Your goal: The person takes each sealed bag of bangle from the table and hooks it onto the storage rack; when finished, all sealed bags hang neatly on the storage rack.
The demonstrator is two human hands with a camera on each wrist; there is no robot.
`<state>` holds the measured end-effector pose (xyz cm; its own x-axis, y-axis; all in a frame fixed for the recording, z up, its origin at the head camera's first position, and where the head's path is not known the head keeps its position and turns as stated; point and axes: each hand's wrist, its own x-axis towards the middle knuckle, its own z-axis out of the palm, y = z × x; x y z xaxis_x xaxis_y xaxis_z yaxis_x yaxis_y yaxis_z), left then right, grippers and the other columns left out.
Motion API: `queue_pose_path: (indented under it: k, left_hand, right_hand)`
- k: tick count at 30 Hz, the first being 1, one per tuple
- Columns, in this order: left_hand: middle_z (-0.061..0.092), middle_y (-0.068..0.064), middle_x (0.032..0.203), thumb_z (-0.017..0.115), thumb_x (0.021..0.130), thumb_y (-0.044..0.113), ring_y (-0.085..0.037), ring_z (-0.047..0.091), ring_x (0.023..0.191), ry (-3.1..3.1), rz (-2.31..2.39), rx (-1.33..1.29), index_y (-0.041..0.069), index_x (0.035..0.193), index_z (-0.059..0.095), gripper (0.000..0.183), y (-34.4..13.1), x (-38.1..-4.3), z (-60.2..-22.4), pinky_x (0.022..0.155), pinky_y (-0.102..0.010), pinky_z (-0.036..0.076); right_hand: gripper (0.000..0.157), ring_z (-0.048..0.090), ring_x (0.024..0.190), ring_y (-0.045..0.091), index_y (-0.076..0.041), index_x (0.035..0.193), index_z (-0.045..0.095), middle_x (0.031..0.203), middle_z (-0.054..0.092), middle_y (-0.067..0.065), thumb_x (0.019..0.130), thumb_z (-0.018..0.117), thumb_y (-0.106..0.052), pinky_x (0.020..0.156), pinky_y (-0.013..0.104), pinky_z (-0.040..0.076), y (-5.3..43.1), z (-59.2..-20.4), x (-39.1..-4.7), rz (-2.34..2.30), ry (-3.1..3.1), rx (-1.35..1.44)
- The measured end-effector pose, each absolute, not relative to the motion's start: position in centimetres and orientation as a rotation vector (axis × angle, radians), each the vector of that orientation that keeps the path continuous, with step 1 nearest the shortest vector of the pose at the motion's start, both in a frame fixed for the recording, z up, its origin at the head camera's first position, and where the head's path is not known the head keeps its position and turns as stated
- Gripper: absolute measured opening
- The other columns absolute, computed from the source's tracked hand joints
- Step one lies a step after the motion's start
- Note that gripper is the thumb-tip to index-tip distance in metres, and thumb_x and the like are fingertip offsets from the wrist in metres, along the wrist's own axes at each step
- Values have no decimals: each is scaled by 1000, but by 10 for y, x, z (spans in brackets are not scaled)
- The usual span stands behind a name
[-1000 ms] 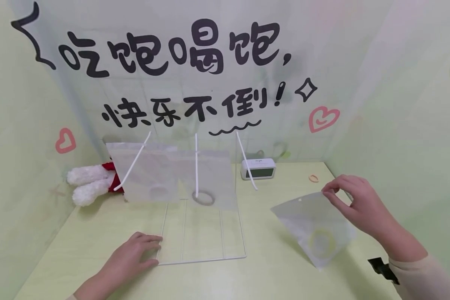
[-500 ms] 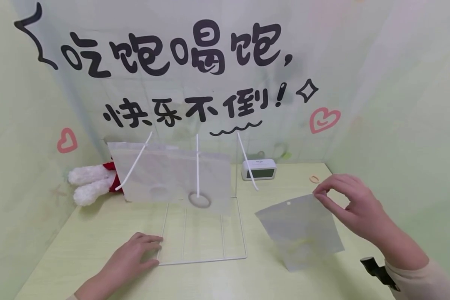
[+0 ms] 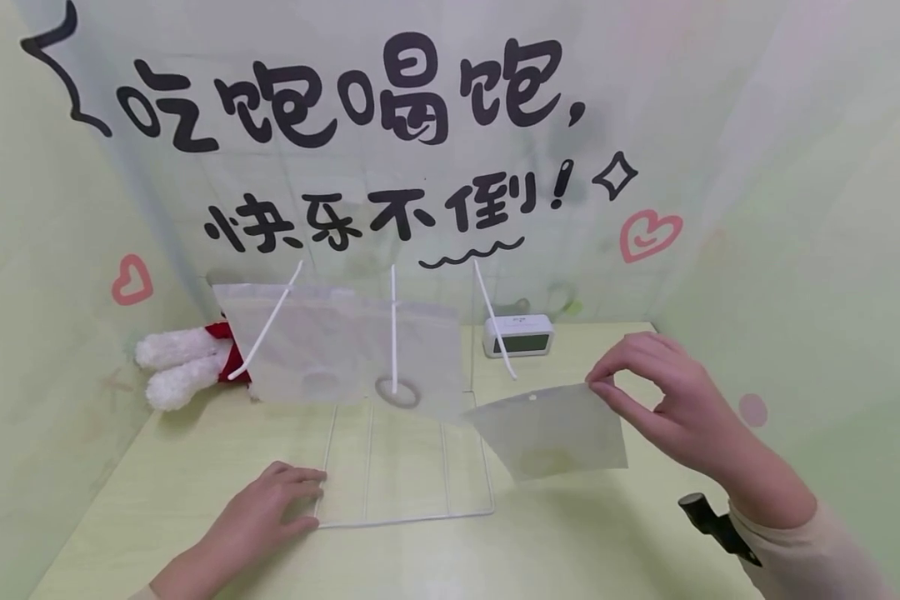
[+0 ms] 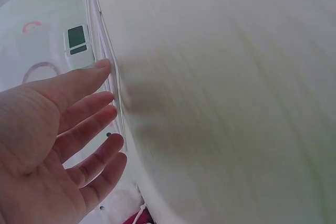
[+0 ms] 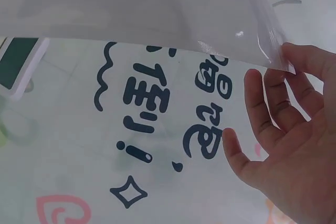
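My right hand (image 3: 671,408) pinches the top corner of a translucent plastic bag (image 3: 570,429) with a small hanging hole and a faint yellowish shape inside. The bag hangs tilted, right of and in front of a white wire rack (image 3: 405,522). In the right wrist view, the bag (image 5: 147,14) spans the top of the picture. My left hand (image 3: 258,512) touches the left side of the rack's base with its fingertips, fingers extended. Two similar bags hang from the rack's left hook (image 3: 266,325) and middle hook (image 3: 394,333); a grey ring (image 3: 397,392) shows at the middle one.
The right hook (image 3: 497,325) carries no bag. Behind it stands a white digital clock (image 3: 519,336). A plush toy (image 3: 187,367) with white legs and red clothing lies back left. Printed curtains (image 3: 420,183) enclose the table (image 3: 555,558) at the back and sides.
My right hand has moved left with the bag, which now overlaps the rack's right edge and is turned flatter. My left hand has stayed at the base. The orange ring is now hidden.
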<state>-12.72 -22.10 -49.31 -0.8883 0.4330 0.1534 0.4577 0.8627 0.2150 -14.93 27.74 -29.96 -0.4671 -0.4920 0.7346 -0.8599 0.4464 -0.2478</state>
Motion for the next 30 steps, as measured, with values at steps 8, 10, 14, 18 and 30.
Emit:
queue_pose_path:
  k: [8,10,14,18,30]
  left_hand:
    - [72,8,126,88,79,31,-19,62,111,-2921,-389,-706,20,107,80,31,-219,-128,-493,87,-38,59]
    - [72,8,125,88,78,30,-18,62,111,-2909,-388,-703,20,106,80,31,-219,-128,-493,88,-39,59]
    - [73,9,125,89,78,30,-18,62,110,-2889,-381,-712,21,105,80,31,-219,-128,-495,87,-38,59]
    - [73,9,124,89,78,31,-18,61,109,-2892,-373,-716,20,105,80,31,-220,-129,-495,86,-37,59]
    - [72,9,126,89,78,31,-18,61,111,-2924,-400,-698,21,107,80,32,-219,-127,-493,87,-38,59]
  right_hand:
    - [19,56,92,11,-12,94,74,86,69,-6,82,75,3,106,27,38,263,-289,-153,823,-2076,1147]
    - [16,57,93,10,-12,94,74,87,69,-7,83,75,0,110,30,36,261,-287,-152,816,-2067,1142]
    - [4,57,93,10,-11,94,74,87,69,-6,91,72,-8,112,34,36,258,-284,-151,805,-2043,1146]
    - [19,57,91,9,-7,93,73,86,68,-4,102,66,-22,113,37,36,255,-282,-150,811,-1993,1164]
    - [34,60,89,4,-2,92,73,84,68,1,105,61,-30,113,40,37,249,-278,-151,828,-1919,1157]
